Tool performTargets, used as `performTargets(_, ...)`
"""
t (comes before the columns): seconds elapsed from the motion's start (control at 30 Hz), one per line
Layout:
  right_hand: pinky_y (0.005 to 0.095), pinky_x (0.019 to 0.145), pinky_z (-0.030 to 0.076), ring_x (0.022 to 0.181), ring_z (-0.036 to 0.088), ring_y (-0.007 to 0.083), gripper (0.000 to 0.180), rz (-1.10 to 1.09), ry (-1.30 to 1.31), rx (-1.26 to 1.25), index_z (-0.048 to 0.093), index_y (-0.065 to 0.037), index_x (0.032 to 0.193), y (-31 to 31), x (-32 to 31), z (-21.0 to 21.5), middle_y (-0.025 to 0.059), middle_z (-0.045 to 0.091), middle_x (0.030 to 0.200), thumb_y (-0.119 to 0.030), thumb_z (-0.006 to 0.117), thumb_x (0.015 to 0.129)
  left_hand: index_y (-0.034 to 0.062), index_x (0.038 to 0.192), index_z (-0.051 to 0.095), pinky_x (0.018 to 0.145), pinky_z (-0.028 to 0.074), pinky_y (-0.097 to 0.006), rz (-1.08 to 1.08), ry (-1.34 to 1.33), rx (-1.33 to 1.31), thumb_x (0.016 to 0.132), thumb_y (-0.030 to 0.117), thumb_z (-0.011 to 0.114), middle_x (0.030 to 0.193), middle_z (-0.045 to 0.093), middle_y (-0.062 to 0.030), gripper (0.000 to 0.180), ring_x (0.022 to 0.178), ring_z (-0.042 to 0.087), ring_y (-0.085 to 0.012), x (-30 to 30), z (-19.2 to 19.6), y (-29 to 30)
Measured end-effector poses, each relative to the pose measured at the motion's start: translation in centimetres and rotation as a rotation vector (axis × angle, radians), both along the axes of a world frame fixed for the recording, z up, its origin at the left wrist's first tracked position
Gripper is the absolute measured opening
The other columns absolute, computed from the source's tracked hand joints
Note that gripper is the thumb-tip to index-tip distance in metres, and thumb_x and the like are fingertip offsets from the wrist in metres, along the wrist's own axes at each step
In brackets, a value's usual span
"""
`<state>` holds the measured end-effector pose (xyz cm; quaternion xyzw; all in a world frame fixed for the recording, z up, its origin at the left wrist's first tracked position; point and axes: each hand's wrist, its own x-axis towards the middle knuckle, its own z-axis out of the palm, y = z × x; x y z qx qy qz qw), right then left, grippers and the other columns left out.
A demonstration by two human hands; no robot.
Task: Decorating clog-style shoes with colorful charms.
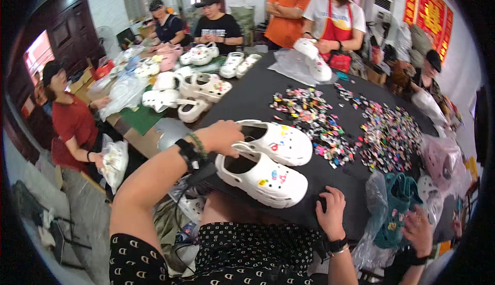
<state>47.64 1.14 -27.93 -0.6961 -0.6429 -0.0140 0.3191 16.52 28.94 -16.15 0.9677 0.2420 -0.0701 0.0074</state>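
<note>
Left hand [219, 136] closed on the heel ends of paired white charm-decorated clogs [269, 186], side by side on black-covered table [247, 97]. Right hand [332, 213] empty, fingers loosely bent, near their toes.

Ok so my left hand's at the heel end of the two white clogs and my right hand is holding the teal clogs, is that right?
Not quite: the head view shows your right hand empty, at the near edge of the black table; the teal clogs are to its right, beside another person's hand. Your left hand is at the heel end of the two white clogs.
</note>
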Motion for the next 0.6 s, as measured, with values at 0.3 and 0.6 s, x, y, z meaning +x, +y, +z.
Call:
performTargets(0.3,0.0521,0.104,0.032,0.126,0.043,0.0382,0.030,-0.048,-0.055,-0.068,0.055,-0.004,0.107,-0.5,-0.7,-0.9,0.0161,0.052,0.128,-0.005,0.066,0.079,0.0076,0.092,0.061,0.079,0.051,-0.043,0.083,-0.350,0.173,0.082,0.026,0.068,0.098,0.058,-0.0118,0.022,0.097,0.058,-0.0329,-1.8,-3.4,-3.1)
performTargets(0.6,0.0500,0.102,0.035,0.121,0.047,0.0396,0.024,-0.061,-0.086,-0.023,0.057,-0.002,0.101,-0.3,-1.8,0.5,0.0186,0.054,0.125,-0.001,0.063,0.078,0.0092,0.092,0.060,0.068,0.051,-0.045,0.430,-0.471,0.163,0.082,0.023,0.068,0.088,0.061,-0.0108,0.019,0.081,0.064,-0.0345,-10.6,-0.9,-6.3)
